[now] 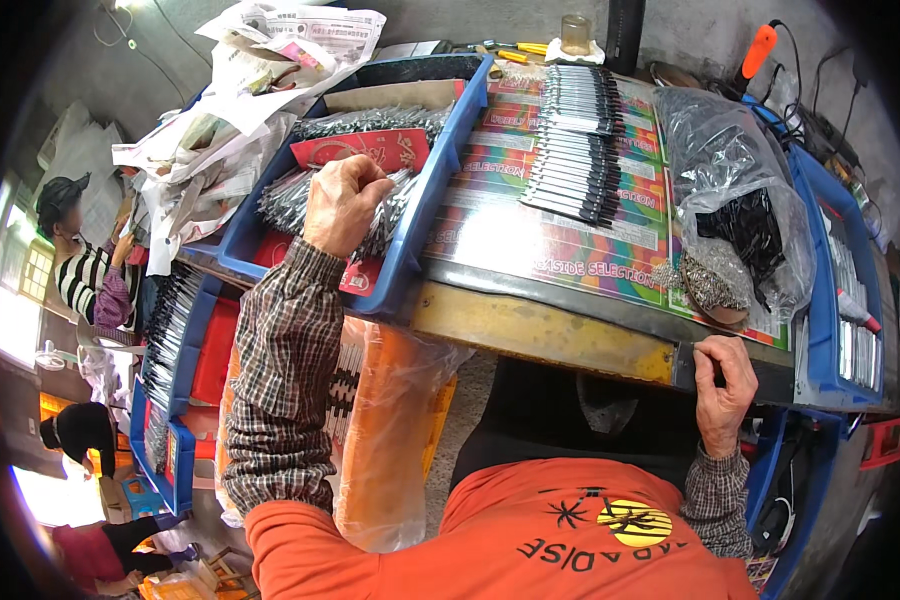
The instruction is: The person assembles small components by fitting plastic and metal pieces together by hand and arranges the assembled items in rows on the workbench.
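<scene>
My left hand (345,205) is over a blue tray (438,180), its fingers curled closed; whatever they may hold is hidden. In that tray lie many slim silver pen-like sticks (288,203) and a red printed card (370,150). My right hand (727,390) is at the table's front edge (560,335), fingers bent and pressed together, their contents too small to make out. Between the hands, farther back, slim black-and-silver pens (575,165) lie side by side in rows on a colourful printed sheet (490,225).
Right of the pens stands a clear plastic bag (710,140), beside a heap of tiny metal parts (715,285). Another blue tray (820,270) is at the far right. Crumpled papers (220,150) lie at the left. A glass jar (575,35) stands at the back. Other people sit at left.
</scene>
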`<state>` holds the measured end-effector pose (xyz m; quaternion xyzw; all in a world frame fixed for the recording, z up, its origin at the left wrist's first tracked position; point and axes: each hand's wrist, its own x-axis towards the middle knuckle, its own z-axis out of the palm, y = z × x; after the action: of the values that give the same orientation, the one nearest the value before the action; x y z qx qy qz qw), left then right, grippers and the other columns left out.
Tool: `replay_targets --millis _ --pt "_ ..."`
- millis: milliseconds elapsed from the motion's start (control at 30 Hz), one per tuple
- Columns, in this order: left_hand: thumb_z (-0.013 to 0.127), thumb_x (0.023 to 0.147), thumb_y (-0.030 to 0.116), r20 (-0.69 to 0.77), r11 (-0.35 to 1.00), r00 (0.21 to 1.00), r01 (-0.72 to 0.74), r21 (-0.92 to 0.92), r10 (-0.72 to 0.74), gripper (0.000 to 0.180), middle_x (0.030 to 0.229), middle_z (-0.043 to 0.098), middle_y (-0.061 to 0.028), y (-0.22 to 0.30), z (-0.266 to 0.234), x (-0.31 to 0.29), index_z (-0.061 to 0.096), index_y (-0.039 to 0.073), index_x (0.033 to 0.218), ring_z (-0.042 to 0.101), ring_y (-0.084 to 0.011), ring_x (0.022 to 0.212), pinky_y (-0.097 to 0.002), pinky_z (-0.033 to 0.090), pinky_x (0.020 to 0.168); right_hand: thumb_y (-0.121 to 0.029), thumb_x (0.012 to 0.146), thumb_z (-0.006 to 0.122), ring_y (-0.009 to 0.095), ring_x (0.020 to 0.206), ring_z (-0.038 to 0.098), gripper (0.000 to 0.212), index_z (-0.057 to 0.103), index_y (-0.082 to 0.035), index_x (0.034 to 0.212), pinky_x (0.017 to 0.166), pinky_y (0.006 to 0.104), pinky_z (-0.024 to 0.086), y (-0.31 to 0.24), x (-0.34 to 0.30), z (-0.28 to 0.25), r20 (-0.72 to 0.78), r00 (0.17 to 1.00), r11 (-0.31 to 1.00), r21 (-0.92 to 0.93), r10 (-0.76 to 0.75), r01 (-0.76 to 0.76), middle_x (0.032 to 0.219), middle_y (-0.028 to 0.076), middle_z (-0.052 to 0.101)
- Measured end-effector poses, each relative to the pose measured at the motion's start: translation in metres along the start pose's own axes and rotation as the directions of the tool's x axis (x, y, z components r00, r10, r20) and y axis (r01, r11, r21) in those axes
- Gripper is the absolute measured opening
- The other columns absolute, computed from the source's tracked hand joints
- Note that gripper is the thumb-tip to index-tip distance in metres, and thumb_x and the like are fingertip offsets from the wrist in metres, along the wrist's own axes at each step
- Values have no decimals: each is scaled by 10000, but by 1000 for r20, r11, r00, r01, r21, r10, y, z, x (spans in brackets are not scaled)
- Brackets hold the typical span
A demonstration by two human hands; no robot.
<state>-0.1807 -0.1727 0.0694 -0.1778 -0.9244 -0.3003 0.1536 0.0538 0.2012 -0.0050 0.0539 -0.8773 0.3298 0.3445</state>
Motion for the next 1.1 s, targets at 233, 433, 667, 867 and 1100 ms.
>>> replay_targets --millis 233,433,667,867,1100 --pt "622 835 38 -60 990 997 -55 -128 48 63 674 650 -79 -1 6 -12 593 -2 796 623 -136 632 -271 487 606 69 778 644 208 722 557 114 613 9 870 590 288 432 0 0 1 0 1000 1000 6 2 -2 824 90 612" --pt "587 883 -4 -35 971 998 -63 -233 56 70 671 637 -35 0 8 -11 566 9 817 577 -70 610 -222 466 568 66 779 644 221 729 563 107 611 11 865 620 304 440 -1 0 1 -7 1000 1000 4 1 -1 821 94 612" --pt "596 908 20 -139 957 990 -73 -279 35 51 690 634 -27 9 6 -14 590 10 858 552 -51 587 -202 435 520 61 783 640 243 741 573 100 608 14 864 665 327 454 -2 0 1 -4 1000 1000 5 27 -27 819 101 611" --pt "595 941 65 -345 869 935 -238 -434 83 75 763 621 -28 7 2 -17 594 -2 909 563 -55 658 -185 438 571 64 784 637 226 740 572 99 615 15 867 642 309 450 -3 0 -1 10 1000 1000 12 15 -15 819 103 613" --pt "587 940 49 -424 823 902 -303 -481 84 47 749 545 7 45 0 -29 594 5 927 510 -54 637 -191 431 569 71 768 653 219 708 590 110 630 12 857 616 304 462 -9 -1 -9 12 997 997 28 75 -75 800 99 622"
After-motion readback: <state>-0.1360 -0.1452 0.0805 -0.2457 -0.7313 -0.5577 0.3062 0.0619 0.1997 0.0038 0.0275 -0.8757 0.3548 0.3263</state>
